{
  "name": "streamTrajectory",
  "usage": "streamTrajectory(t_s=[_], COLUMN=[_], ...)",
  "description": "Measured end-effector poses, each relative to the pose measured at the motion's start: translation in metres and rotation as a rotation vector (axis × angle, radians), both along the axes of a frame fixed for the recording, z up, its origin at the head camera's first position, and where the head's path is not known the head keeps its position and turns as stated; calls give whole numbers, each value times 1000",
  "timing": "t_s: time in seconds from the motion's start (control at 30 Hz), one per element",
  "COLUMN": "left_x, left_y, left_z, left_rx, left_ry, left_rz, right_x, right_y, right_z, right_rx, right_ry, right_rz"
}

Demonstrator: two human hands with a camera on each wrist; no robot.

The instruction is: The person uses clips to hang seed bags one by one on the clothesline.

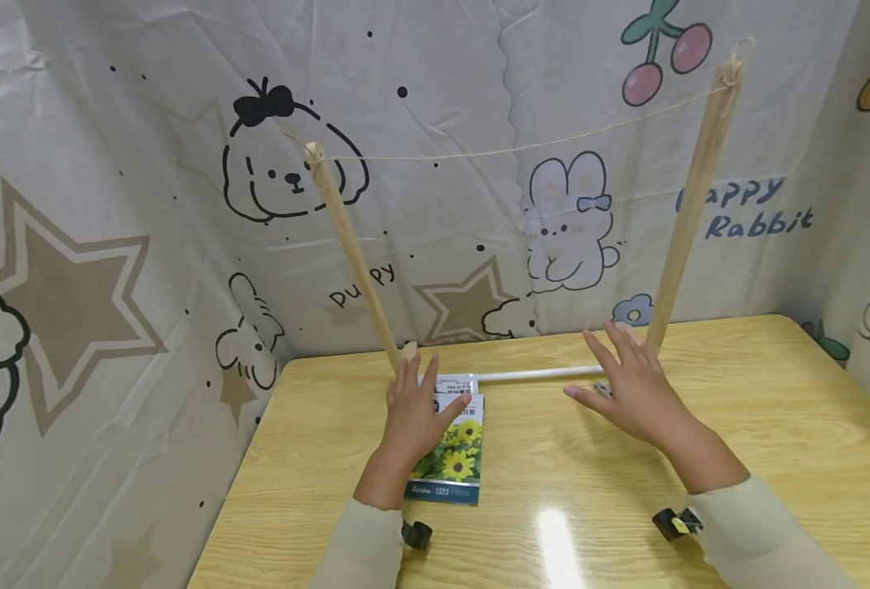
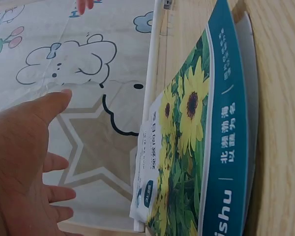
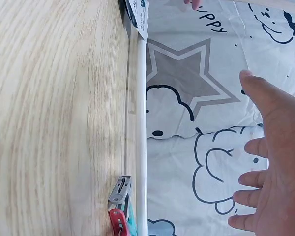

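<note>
My left hand hovers with fingers spread over a seed packet printed with yellow flowers, holding nothing. In the left wrist view, a gap shows between that hand and the packet. A second white packet is partly covered by the flowered one. Near the base of the right wooden post, my right hand is held in the air, fingers apart and empty. Below it lie small clip-like metal pieces, silver with red and teal parts, partly hidden by the hand in the head view.
A white rod runs between the right post and the left wooden post. A thin string is tied between the post tops. Behind the wooden table hangs a printed cloth.
</note>
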State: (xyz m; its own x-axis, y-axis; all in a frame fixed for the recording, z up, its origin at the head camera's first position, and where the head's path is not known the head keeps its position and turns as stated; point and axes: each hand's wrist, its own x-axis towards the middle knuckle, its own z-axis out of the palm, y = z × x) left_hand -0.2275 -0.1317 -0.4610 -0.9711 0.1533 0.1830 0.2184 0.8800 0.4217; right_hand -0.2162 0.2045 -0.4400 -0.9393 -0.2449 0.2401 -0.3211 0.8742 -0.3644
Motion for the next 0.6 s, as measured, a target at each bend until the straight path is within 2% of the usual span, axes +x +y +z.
streamTrajectory(t_s=[0.3, 0.6], left_x=[1, 2], left_y=[-3, -6], left_z=[-7, -15], left_rx=[17, 12], left_ry=[-41, -31], left_rz=[17, 24], right_x=[4, 8], right_y=[7, 10], right_z=[-8, -15], right_rx=[-13, -19], right_ry=[-13, -57], right_rz=[14, 2])
